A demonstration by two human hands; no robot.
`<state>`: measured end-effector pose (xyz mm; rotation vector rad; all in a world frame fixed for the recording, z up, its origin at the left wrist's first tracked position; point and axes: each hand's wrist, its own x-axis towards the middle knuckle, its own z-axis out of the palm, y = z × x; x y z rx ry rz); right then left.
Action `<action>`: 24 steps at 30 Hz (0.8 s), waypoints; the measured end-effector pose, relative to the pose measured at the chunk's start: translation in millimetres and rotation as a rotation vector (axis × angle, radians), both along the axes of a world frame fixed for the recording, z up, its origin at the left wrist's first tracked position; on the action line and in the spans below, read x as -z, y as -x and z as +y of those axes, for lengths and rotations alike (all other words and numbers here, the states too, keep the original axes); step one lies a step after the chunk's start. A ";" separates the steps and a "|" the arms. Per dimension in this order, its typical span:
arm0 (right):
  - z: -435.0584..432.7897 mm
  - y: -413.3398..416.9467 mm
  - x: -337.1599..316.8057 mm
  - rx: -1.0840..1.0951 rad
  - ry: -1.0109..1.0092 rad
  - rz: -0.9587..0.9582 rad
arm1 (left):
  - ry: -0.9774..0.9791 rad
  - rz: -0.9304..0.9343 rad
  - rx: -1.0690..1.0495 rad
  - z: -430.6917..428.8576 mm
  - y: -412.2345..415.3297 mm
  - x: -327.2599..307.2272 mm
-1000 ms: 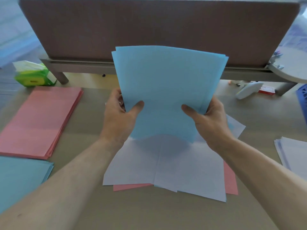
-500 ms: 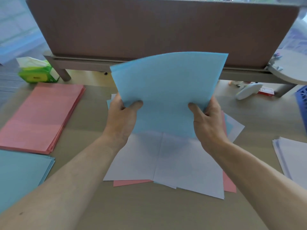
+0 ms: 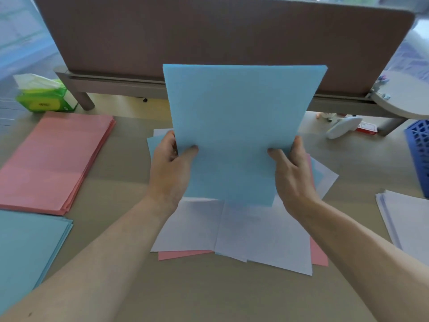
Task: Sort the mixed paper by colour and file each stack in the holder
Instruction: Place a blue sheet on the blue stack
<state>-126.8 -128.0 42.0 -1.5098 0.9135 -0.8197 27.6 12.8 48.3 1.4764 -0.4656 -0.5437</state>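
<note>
I hold a bundle of blue sheets [image 3: 239,126] upright above the desk, its edges squared. My left hand [image 3: 170,168] grips its lower left side and my right hand [image 3: 293,175] grips its lower right side. Under it lies the mixed pile [image 3: 243,233] of white, pink and blue paper. A sorted pink stack [image 3: 58,161] lies at the left, a sorted blue stack [image 3: 25,249] at the near left, and a white stack [image 3: 408,221] at the right edge. The blue mesh holder [image 3: 419,152] shows partly at the far right.
A brown partition panel [image 3: 209,36] stands along the back of the desk. A green tissue pack [image 3: 44,95] sits at the back left. A white object [image 3: 343,126] and a small red box [image 3: 368,131] lie at the back right, under a round grey tabletop [image 3: 404,98].
The fanned blue sheets have been tapped into one even bundle and stand straight again after bending at the top. Both hands kept their grip.
</note>
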 end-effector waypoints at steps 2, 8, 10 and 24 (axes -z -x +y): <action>5.4 -0.1 4.6 -0.001 -0.033 0.035 | -0.029 0.003 0.035 6.0 -1.9 -0.1; 18.8 -15.3 9.9 0.008 0.033 0.159 | -0.133 -0.031 0.033 11.0 -8.5 9.3; 23.5 -25.3 6.5 0.008 0.063 0.183 | -0.147 -0.071 -0.014 21.2 -19.1 6.2; 191.6 -211.0 -8.7 -0.555 0.210 0.348 | -0.172 0.218 -0.514 277.9 -136.2 2.1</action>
